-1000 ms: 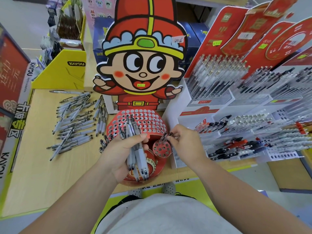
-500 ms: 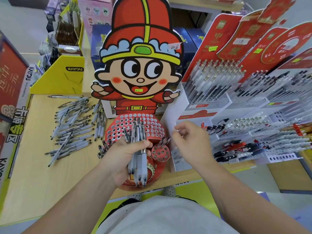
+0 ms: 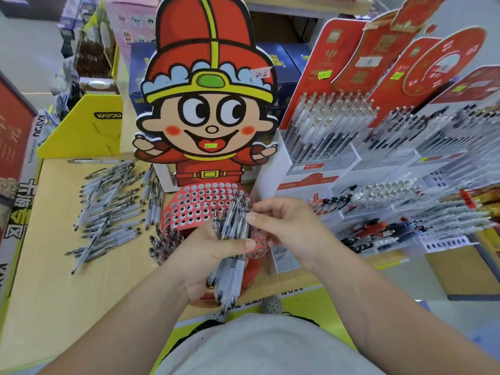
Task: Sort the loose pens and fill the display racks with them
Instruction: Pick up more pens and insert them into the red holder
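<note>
While the left hand (image 3: 205, 253) clasped a bundle (image 3: 230, 234) at frame centre, the right hand (image 3: 286, 226) pinched one pen (image 3: 243, 209). It was best drawn straight out, then seated in an empty hole of the rack (image 3: 194, 204) behind. Loose pens (image 3: 111, 201) lay at left.

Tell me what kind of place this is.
Probably a stationery shop: tiered pen racks with price stickers, a cartoon display, and boxed stock behind it.

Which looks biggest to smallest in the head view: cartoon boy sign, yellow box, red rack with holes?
1. cartoon boy sign
2. Tie: yellow box and red rack with holes look alike; rack nearer, partly hidden.
</note>
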Demonstrator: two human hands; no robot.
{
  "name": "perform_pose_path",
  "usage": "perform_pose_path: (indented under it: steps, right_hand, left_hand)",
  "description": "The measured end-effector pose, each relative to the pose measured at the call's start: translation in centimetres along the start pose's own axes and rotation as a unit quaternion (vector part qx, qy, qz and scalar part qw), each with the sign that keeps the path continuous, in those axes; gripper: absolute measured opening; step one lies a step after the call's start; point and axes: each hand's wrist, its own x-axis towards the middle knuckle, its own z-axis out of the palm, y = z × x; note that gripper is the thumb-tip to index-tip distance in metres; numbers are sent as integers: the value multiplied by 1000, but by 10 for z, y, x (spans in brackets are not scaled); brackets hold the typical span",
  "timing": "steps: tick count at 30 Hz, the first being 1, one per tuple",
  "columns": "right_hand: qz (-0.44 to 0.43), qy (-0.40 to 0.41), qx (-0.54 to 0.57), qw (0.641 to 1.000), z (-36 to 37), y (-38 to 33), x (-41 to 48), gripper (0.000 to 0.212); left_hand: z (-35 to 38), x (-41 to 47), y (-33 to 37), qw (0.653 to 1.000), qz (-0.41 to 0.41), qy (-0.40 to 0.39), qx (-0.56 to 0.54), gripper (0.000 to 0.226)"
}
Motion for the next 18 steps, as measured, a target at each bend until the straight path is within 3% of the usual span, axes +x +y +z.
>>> perform_pose_path:
  steps: [5, 12, 16, 18]
  right_hand:
    - [15, 9, 19, 1000, 0, 0, 4, 9]
    - [17, 55, 64, 996, -10, -2, 5, 13]
    - [-25, 135, 50, 989, -30, -2, 6, 16]
    - [-66, 165, 15, 984, -39, 3, 4, 19]
  left_hand:
    - [4, -3, -1, 1000, 5, 15, -15, 25]
    - [-4, 6, -9, 996, -22, 81, -27, 32]
    - [-9, 8, -7, 992, -17, 109, -68, 80]
    - [-13, 10, -9, 989, -20, 117, -90, 58]
